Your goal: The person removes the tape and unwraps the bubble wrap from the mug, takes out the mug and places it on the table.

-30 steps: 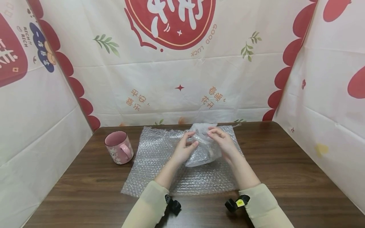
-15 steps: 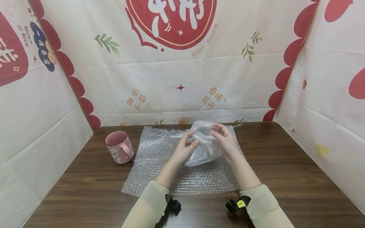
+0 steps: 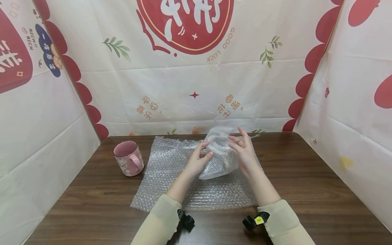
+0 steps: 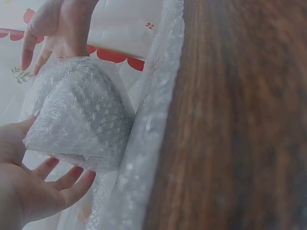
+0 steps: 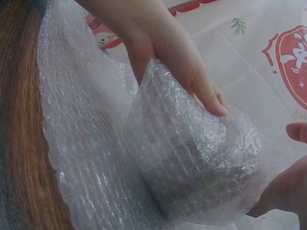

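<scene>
A bundle in bubble wrap (image 3: 221, 160) (image 4: 86, 110) (image 5: 192, 158) stands at the back centre on a flat bubble-wrap sheet (image 3: 165, 170), with an opening at its top; what is inside cannot be made out. My left hand (image 3: 197, 162) (image 4: 38, 184) (image 5: 168, 52) grips the bundle's left side between thumb and fingers. At its right side is my right hand (image 3: 243, 149) (image 4: 62, 28) (image 5: 288, 187), fingers spread and extended, the thumb side against the wrap by the upper rim.
A pink patterned mug (image 3: 128, 159) stands upright left of the sheet, its handle towards the right. The brown wooden table (image 3: 306, 190) is bordered by printed cloth walls (image 3: 183, 78) at the back and both sides.
My right hand has shifted slightly right and its fingers have spread apart. The wrap at the bundle's top has risen and opened up. My left hand has stayed in place.
</scene>
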`<state>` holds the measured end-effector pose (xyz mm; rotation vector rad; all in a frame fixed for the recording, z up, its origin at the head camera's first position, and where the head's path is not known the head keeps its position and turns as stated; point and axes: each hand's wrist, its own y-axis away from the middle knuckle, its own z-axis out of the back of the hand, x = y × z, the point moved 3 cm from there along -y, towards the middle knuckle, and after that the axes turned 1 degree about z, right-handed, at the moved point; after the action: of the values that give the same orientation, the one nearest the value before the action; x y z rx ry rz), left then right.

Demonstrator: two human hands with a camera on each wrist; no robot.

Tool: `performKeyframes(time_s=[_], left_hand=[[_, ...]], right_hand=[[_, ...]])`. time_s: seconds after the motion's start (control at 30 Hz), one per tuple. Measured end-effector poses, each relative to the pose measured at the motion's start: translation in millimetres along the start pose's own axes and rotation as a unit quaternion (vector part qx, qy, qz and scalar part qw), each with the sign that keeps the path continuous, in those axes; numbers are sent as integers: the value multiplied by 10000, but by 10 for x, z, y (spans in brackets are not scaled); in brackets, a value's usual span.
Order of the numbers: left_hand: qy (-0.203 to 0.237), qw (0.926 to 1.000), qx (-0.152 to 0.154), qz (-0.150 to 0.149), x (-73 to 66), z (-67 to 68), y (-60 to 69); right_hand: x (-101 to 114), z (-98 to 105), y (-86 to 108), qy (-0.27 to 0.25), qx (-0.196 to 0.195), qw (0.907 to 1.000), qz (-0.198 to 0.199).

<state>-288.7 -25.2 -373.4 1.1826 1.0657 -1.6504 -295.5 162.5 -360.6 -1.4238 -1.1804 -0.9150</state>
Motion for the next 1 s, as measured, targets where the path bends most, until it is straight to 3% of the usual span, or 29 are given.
performKeyframes(time_s=[0.33, 0.47, 0.63, 0.73, 0.87, 1.0], left_hand=[[-31, 9999, 100, 43, 1, 3, -16], [-15, 9998, 196, 71, 7, 26, -18], [74, 9997, 197, 88, 24, 50, -28], [141, 9997, 180, 46, 161, 48, -101], [125, 9998, 180, -10, 348, 37, -184], [-35, 9999, 138, -54, 346, 39, -182]], right_hand=[[-6, 25, 9, 203, 30, 9998, 72], [-26, 43, 12, 815, 68, 9964, 203], [-2, 37, 24, 1638, 180, 9850, 514], [2, 47, 25, 2173, 178, 9735, 685], [-20, 78, 23, 2981, 155, 9497, 947], [8, 84, 33, 3564, 183, 9250, 1305]])
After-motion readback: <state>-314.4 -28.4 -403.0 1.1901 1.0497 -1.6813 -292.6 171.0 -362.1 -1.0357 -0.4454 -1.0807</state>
